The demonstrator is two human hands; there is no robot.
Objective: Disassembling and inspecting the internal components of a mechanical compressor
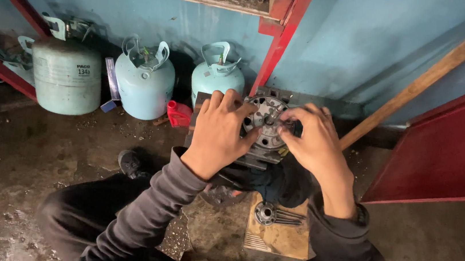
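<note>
Both hands, left hand [218, 132] and right hand [315, 142], rest their fingers on a round metal disc [266, 122] above the floor [22, 154], gas cylinders [144, 81] behind.

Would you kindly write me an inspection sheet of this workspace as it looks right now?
Surface: stained concrete floor, gritty.
Job's things: round metal part on a metal block, under both hands.
Clutter: cardboard bearing a small metal hub and bolts; red cap.
Grippers: left hand rests on the part; right hand fingers its centre.
Cables: nothing seen.
Surroundings: three pale gas cylinders, blue wall, wooden pole, red panel.
</note>
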